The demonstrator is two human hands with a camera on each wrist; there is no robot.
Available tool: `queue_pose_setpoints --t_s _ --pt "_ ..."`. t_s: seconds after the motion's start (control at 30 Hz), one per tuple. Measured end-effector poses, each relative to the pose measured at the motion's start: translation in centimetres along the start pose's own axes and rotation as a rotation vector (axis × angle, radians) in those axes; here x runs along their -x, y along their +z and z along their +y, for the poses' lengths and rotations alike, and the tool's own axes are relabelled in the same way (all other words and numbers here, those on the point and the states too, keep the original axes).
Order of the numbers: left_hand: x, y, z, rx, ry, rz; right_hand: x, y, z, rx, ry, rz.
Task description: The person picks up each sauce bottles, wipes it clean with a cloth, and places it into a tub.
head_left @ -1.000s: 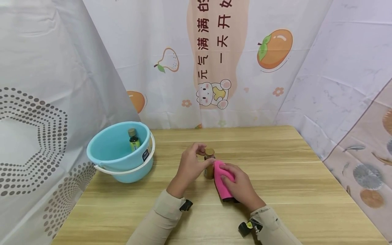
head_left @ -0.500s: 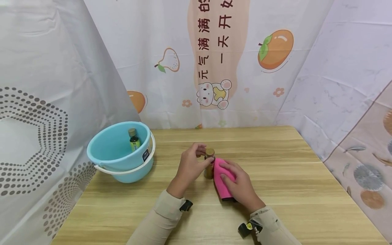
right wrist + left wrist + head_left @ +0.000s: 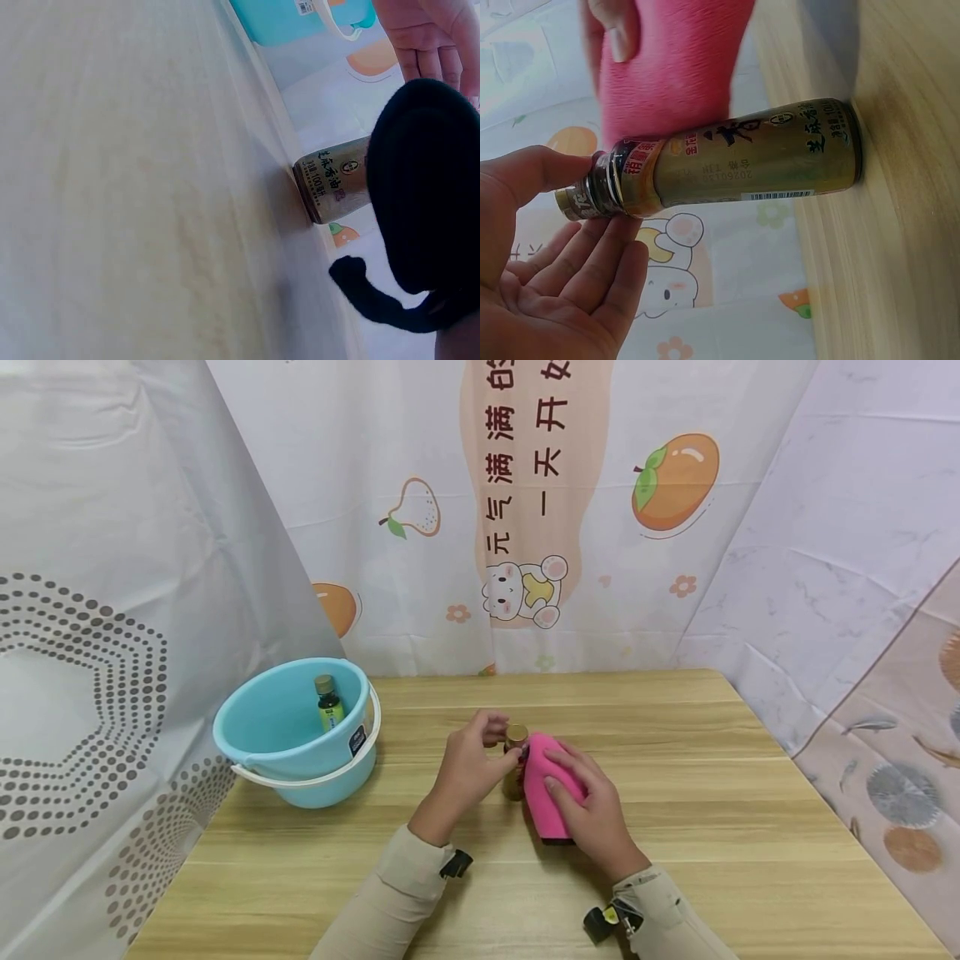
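A small sesame oil bottle (image 3: 735, 161) with a gold cap stands on the table, its Chinese label facing the left wrist camera. My left hand (image 3: 468, 760) pinches its neck just below the cap between thumb and fingers, the other fingers spread loosely. In my right hand (image 3: 592, 810) is a pink textured cleaning pad (image 3: 551, 793), pressed against the bottle's right side near the shoulder. The pad's black underside (image 3: 435, 187) and a black loop show in the right wrist view, hiding the bottle's upper part there.
A light blue bucket (image 3: 300, 768) with a white handle stands at the table's left. Inside it leans a dark bottle (image 3: 328, 703) with a yellow-green label and gold cap. A printed curtain (image 3: 420, 635) hangs along the table's (image 3: 712, 827) back edge.
The pink pad has slid upward along the bottle in my right hand, and more of its face shows. My left hand stays at the neck, and the bottle leans very slightly rightward.
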State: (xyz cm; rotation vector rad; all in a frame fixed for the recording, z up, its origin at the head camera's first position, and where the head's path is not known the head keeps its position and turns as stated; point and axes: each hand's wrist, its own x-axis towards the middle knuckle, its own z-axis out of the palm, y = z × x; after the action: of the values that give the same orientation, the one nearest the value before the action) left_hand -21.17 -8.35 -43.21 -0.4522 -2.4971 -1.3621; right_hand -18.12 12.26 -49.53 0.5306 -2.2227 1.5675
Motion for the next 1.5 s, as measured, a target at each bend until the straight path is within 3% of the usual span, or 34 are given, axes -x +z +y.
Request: queue_pose_setpoints --t_s 0.47,1.2,1.5 --pt "0.0 0.1 -0.1 -0.018 0.005 -0.005 -0.1 -0.2 1.0 -0.037 0.022 -0.034" --pt "0.0 0.0 0.1 -0.015 0.018 -0.008 0.0 -0.1 1.1 0.094 0.141 -0.130" --pt "0.0 -0.1 0.1 -0.007 0.008 -0.005 0.1 0.1 1.1 0.162 0.246 -0.198"
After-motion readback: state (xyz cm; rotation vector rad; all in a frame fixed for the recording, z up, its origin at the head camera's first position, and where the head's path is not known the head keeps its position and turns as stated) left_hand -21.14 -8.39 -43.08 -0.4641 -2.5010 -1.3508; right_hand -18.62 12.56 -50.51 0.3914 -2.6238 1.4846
